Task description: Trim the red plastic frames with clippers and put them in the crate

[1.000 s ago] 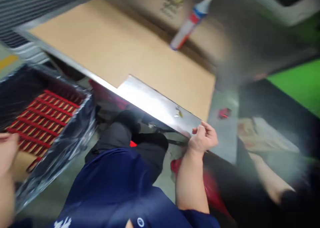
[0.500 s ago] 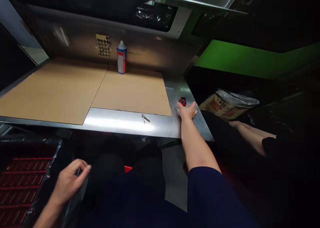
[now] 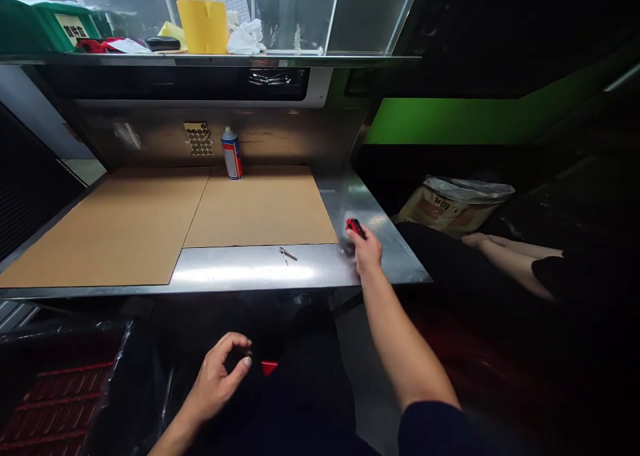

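Note:
My right hand is closed around a small red-and-black object whose exact kind I cannot make out. It is over the bare metal at the right end of the table, just beyond the cardboard's corner. My left hand is below the table's front edge, fingers loosely curved, thumb and forefinger apart, nothing in it. Between the hands, small metal nail clippers lie on the metal table, near the front edge of the right cardboard sheet.
Another cardboard sheet covers the table's left side. A spray can stands at the back. Overhead, a shelf holds a yellow tape roll and a green bin. At right are a sack and another person's arms.
My right hand has drawn slightly nearer with the red-and-black object, which now points up out of its grip. My left hand has moved to the right. The view has shifted, showing the shelf.

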`<state>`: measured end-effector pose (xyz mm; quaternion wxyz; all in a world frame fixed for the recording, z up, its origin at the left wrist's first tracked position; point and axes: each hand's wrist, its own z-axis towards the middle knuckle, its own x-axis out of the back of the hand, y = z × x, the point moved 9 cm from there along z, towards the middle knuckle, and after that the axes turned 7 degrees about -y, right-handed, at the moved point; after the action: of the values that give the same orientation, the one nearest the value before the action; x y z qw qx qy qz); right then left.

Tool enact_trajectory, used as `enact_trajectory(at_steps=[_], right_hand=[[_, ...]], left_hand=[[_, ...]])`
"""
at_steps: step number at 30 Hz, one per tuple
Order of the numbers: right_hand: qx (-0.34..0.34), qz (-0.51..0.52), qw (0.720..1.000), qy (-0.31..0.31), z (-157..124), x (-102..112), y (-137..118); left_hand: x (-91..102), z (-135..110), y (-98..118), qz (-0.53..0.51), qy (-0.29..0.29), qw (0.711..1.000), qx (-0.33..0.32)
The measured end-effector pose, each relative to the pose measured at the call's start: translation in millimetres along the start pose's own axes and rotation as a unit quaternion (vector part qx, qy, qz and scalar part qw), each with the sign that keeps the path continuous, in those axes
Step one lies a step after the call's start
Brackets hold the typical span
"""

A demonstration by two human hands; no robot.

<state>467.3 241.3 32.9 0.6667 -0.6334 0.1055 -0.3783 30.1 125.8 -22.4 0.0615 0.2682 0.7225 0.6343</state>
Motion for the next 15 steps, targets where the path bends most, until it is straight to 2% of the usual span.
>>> enact_trajectory(at_steps=[2, 4, 6, 8, 10, 11, 15], right_hand=[[0.03, -0.004, 0.999, -0.039, -67, -9, -7], [0.078, -0.01, 0.992, -0.103, -140, -27, -17], [0.14, -0.012, 0.976, -0.166, -207, -49, -33], [0.246, -0.05, 0.948, -0.196, -258, -66, -57], [0.304, -0.076, 0.926, -0.21, -287, -74, -74], [0.307, -0.074, 0.922, -0.225, -293, -76, -78], [0.228, 0.023, 0.908, -0.351, -298, -81, -79]], left_hand=[[-18.0, 14, 3, -0.135, -0.023, 0.99, 0.022], [-38.8, 26, 5, -0.269, -0.046, 0.961, 0.053], [-58.0, 33, 7, -0.353, -0.055, 0.929, 0.095], [-70.9, 35, 7, -0.394, -0.048, 0.908, 0.137], [-73.3, 31, 8, -0.416, -0.025, 0.896, 0.157], [-73.4, 27, 8, -0.42, -0.025, 0.892, 0.167], [-57.9, 4, 5, -0.439, -0.027, 0.876, 0.2]])
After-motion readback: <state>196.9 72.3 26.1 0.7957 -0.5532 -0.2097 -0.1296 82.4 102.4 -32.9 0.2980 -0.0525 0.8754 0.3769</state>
